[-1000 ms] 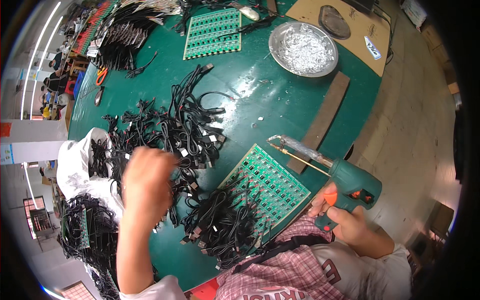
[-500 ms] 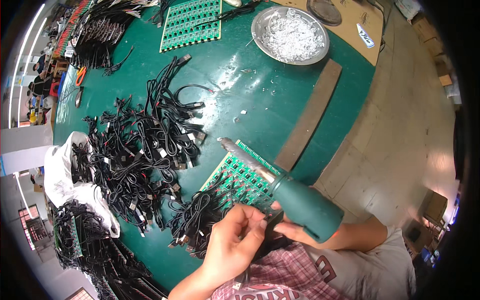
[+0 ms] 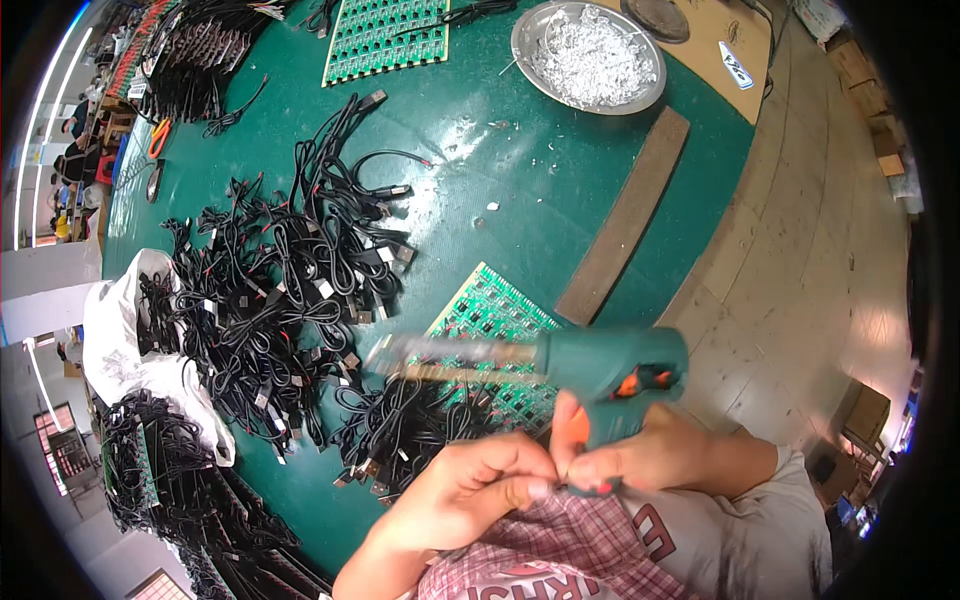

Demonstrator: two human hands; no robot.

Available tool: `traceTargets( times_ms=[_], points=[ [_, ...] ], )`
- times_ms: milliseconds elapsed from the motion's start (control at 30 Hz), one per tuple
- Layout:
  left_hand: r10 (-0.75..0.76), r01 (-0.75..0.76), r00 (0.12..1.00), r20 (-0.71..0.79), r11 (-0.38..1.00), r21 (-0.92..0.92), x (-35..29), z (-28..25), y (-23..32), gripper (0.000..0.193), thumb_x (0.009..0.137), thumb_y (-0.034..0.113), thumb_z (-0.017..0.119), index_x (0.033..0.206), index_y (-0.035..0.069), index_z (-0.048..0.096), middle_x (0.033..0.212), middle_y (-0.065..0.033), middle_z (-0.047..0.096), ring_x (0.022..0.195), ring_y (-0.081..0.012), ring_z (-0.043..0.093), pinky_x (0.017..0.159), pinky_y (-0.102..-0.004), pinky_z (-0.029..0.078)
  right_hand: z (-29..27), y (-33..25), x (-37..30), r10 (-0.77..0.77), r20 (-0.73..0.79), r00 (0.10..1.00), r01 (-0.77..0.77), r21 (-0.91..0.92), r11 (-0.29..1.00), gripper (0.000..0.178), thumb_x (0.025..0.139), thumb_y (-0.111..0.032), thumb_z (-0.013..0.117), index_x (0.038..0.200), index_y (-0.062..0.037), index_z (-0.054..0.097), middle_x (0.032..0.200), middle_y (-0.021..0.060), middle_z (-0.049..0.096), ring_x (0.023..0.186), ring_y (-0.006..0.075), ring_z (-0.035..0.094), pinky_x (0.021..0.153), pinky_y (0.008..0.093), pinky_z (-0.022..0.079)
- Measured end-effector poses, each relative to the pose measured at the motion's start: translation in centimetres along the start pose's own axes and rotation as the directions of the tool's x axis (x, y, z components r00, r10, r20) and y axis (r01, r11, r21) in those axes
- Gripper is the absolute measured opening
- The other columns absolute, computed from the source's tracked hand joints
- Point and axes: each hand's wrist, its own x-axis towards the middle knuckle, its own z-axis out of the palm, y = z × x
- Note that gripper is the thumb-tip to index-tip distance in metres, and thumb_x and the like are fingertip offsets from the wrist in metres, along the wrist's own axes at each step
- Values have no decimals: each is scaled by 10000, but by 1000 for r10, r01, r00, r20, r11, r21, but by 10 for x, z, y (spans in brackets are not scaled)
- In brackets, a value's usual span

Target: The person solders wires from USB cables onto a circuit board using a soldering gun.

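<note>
My right hand [image 3: 640, 455] is wrapped round the handle of a green heat gun [image 3: 615, 365]. Its long metal nozzle, smeared by motion, points left across a green circuit board panel [image 3: 495, 315]. My left hand [image 3: 465, 490] is closed in a pinch just in front of my shirt, close to the fingertips of my right hand. A short dark bit of black cable [image 3: 562, 489] shows at its fingertips; the rest is hidden. Beside the panel, partly on it, lies a heap of black cables [image 3: 395, 425] with red-tipped ends.
A larger pile of black USB cables [image 3: 290, 290] covers the left of the green table. Left of it are a white bag [image 3: 125, 340] and stacked wired boards. Farther off are another board panel [image 3: 385, 45], a metal bowl [image 3: 590, 105] of white scraps and a brown strip [image 3: 625, 215].
The heat gun has swung round, its nozzle lower and pointing more to the left. Both hands have dropped closer to my shirt, and the view has shifted slightly.
</note>
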Motion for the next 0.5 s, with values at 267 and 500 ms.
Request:
traceTargets(
  times_ms=[267, 500],
  points=[
    [-55, 54, 960, -274, 998, -11, -5, 17, -7, 114, 918, 37, 691, 973, -26, 614, 826, -43, 648, 723, -80, 582, 661, -226, 476, 1, 13, 1, -262, -121, 957, 223, -269, 937, 338, 886, -13, 687, 1192, -15, 544, 915, 17, 640, 855, 80, 599, 756, 259, 506],
    [109, -45, 917, -384, 984, 172, -5, 25, -16, 103, 914, 14, 689, 940, -26, 598, 803, -36, 646, 693, -59, 568, 623, -209, 464, 2, 25, -5, -373, -169, 912, 271, -432, 860, 230, 866, -30, 720, 1074, -31, 622, 939, 6, 675, 858, 76, 636, 726, 258, 517]
  ],
)
